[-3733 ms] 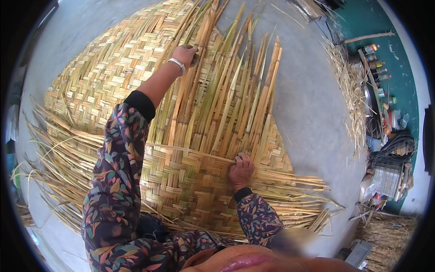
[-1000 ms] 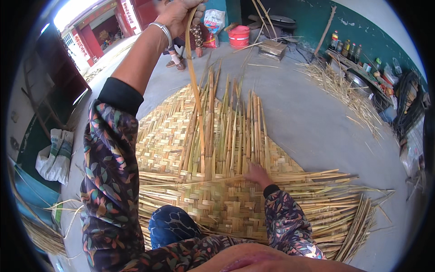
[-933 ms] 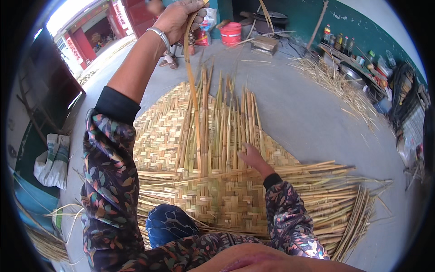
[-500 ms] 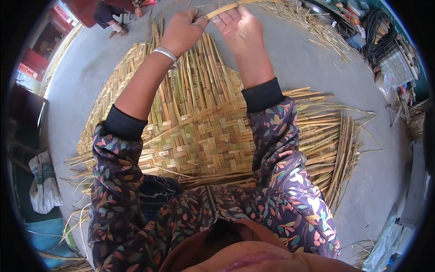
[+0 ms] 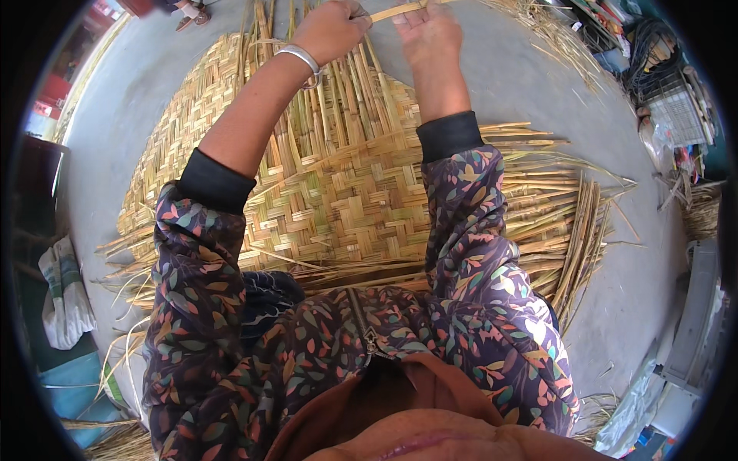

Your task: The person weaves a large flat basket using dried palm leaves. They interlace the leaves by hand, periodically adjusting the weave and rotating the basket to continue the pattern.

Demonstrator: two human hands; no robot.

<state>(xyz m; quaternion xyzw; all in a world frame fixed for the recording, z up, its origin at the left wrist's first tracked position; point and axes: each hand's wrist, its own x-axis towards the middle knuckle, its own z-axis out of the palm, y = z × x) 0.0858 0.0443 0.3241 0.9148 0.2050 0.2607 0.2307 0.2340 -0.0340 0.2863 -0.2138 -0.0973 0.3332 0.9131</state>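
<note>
Both my arms reach toward the top edge. My left hand [image 5: 333,32], with a silver bangle at the wrist, is closed on a flat pale-yellow reed strip [image 5: 390,12]. To its right my right hand [image 5: 432,44] is palm up and somewhat blurred, the strip running between its thumb and fingers. Part of the strip is cut off by the top edge. Below my hands lies a large mat [image 5: 346,219] woven from split reeds in a zigzag pattern. Unwoven reed ends [image 5: 327,111] stick out from its far side, under my left forearm.
More loose reeds [image 5: 580,253] fan out at the mat's right side. Straw [image 5: 550,38] litters the grey floor at the far right. Black coiled cable [image 5: 649,58] and a wire crate [image 5: 676,115] stand at the right. A white sack [image 5: 68,296] lies left. Another person's feet [image 5: 192,17] show far left.
The view has shifted, so the mat and my hands sit higher in the picture. My hands still have the strip, with a slightly wider gap between them.
</note>
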